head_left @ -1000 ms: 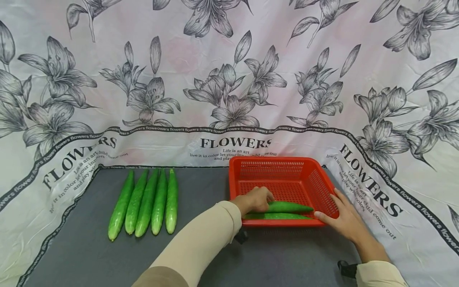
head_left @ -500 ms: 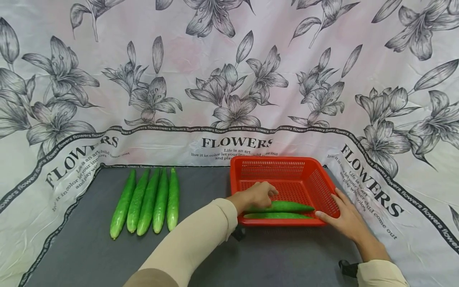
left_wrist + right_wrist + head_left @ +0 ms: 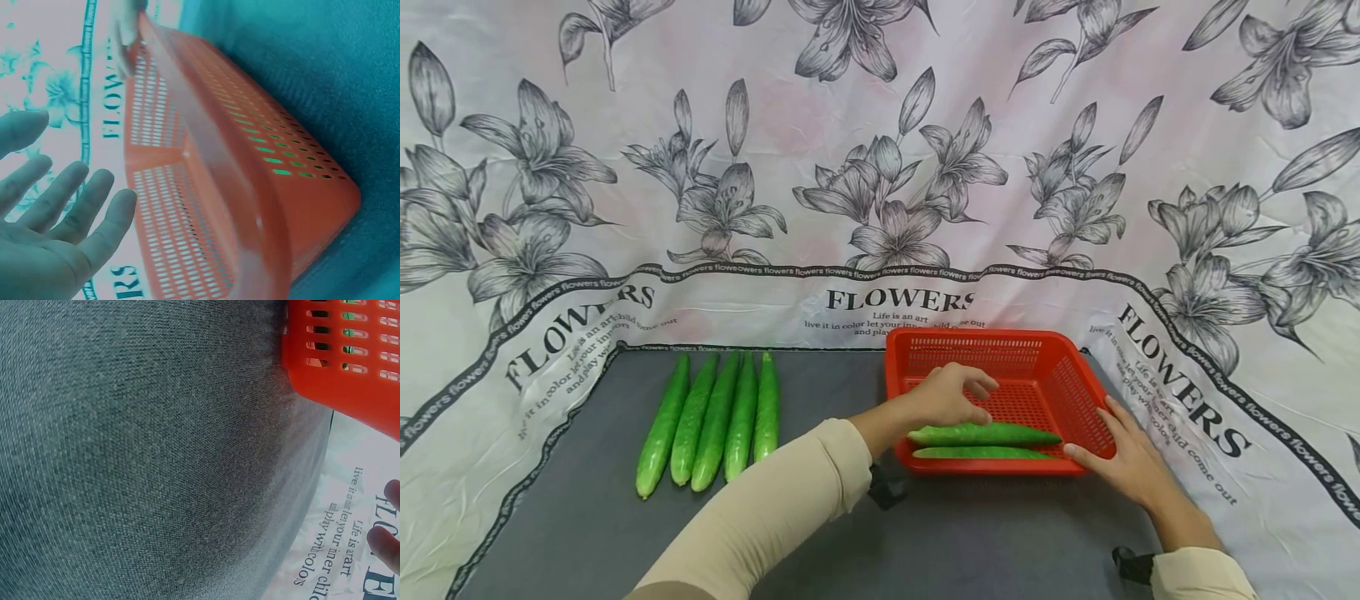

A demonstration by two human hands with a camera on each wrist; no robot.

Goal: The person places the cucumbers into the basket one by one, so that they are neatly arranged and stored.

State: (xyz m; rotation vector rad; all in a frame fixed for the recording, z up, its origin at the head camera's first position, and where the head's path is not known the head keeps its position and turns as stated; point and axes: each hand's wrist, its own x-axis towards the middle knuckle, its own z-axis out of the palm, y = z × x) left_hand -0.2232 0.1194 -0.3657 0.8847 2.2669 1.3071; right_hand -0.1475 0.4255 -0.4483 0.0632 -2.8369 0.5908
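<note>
A red perforated basket point(image 3: 1060, 383) stands on the dark grey mat point(image 3: 625, 533). Two green cucumbers lie side by side along its near wall: one point(image 3: 1000, 434) behind, one point(image 3: 977, 453) in front. My left hand point(image 3: 958, 393) hovers over the basket's left part, fingers spread and holding nothing; the left wrist view shows the open palm point(image 3: 59, 219) above the basket point(image 3: 250, 187). My right hand point(image 3: 1120, 454) rests flat against the basket's near right corner, fingers straight. In the right wrist view only the fingertips point(image 3: 387, 540) and a corner of the basket point(image 3: 350, 369) appear.
Several more cucumbers point(image 3: 715, 421) lie in a tight row on the mat's left side. A white cloth printed with grey flowers point(image 3: 880, 167) hangs behind and spreads around the mat. Small black objects show under both sleeves.
My left hand has let go of the rear cucumber in the basket and lifted off it, fingers opening. The right hand has stayed at the basket's corner.
</note>
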